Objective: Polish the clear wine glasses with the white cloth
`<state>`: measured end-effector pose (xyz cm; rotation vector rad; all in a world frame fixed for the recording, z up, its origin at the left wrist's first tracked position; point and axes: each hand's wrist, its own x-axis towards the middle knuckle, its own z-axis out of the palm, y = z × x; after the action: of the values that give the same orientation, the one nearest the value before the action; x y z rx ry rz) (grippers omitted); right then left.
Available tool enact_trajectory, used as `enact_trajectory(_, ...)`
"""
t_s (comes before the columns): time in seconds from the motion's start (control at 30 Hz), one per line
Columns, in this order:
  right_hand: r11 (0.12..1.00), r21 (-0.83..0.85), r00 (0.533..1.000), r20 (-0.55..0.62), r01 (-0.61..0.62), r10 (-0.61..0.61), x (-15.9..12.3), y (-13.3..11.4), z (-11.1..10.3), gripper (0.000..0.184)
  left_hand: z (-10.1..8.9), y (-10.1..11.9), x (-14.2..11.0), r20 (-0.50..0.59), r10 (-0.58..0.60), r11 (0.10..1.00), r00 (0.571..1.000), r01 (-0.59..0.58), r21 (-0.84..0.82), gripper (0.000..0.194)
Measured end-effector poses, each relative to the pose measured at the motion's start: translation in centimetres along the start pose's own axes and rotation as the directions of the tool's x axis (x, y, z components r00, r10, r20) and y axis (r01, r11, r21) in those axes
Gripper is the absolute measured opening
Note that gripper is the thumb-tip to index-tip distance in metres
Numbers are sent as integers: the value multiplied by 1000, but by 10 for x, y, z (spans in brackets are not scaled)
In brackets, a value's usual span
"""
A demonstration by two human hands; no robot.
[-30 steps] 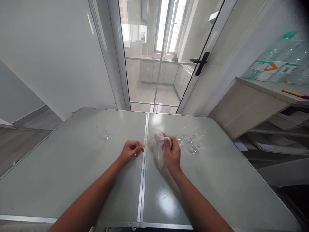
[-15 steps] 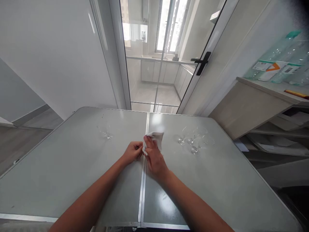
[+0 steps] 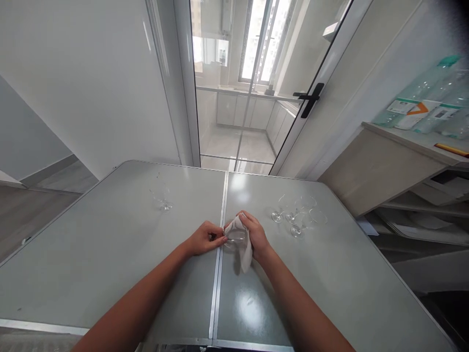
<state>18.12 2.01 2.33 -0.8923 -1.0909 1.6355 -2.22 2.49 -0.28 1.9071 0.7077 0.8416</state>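
Over the table's centre seam, my left hand [image 3: 205, 238] pinches a clear stemmed glass [image 3: 235, 240] by its left end; the fingers hide part of it. My right hand [image 3: 257, 238] is closed on a white cloth [image 3: 246, 253] that wraps around the glass's right side, with one end hanging down. Three more stemmed glasses stand to the right of my hands: a nearer glass [image 3: 296, 231], a left one [image 3: 277, 217] and a back one [image 3: 291, 216]. A single glass [image 3: 166, 206] stands on the left half of the table.
The grey-green table [image 3: 120, 274] has metal edging and a metal seam [image 3: 217, 293]. A glass door [image 3: 238, 137] with a black handle [image 3: 311, 100] is beyond it. On the right, a shelf unit [image 3: 399, 171] carries several plastic bottles [image 3: 421, 105] and a yellow object [image 3: 452, 149].
My right hand has moved slightly right and turned, with the cloth now draped downward around the glass. My left hand has shifted a little right, and the glass between the hands shows more clearly.
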Motion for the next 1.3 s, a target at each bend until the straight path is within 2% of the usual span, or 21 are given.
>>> enact_trajectory(0.07, 975, 213, 997, -33, -66, 75, 0, 5, 6, 46, 1, -3, 1, -68, -55, 995, 996, 49, -86, 39)
enact_trajectory(0.13, 951, 301, 995, -46, -75, 93, -3, 11, 17, 56, 4, -7, 4, -133, -115, 975, 984, 87, -204, 32)
enact_trajectory(0.2, 942, 333, 995, -74, -32, 60, -6, 16, 29, 62, 7, -11, 8, -180, -133, 946, 975, 71, -316, 30)
enact_trajectory(0.27, 942, 332, 992, -124, 42, 0, -8, 19, 39, 61, 8, -14, 11, -219, -102, 933, 970, 17, -360, 35)
enact_trajectory(0.37, 949, 281, 976, -199, 145, -90, -10, 25, 44, 49, 8, -15, 13, -244, -46, 950, 969, -33, -311, 42)
enact_trajectory(0.5, 961, 214, 976, -164, 174, -140, -11, 35, 38, 35, 6, -15, 11, -243, -46, 957, 969, -27, -287, 45)
enact_trajectory(0.6, 969, 157, 972, -170, 190, -162, -10, 40, 31, 33, 4, -16, 10, -265, -52, 961, 963, -24, -276, 43)
enact_trajectory(0.67, 974, 153, 973, -182, 168, -140, -9, 42, 29, 35, 3, -17, 9, -294, -54, 971, 954, -18, -238, 41)
enact_trajectory(0.8, 967, 249, 989, -144, 53, -17, -6, 45, 29, 43, 0, -19, 10, -363, -39, 979, 931, -37, -199, 37)
enact_trajectory(0.97, 948, 313, 995, -63, -60, 84, -10, 44, 38, 45, -1, -15, 12, -351, -55, 905, 935, -102, -414, 63)
enact_trajectory(1.07, 939, 332, 996, 9, -88, 90, -13, 36, 41, 41, -2, -13, 12, -350, -63, 869, 935, -121, -480, 61)
enact_trajectory(1.2, 926, 331, 982, 116, -179, 149, -14, 24, 40, 42, -4, -11, 12, -479, -63, 873, 875, -184, -452, 52)
enact_trajectory(1.3, 953, 270, 990, 81, -135, 117, -14, 20, 37, 27, -3, -7, 13, -513, -79, 859, 855, -203, -470, 48)
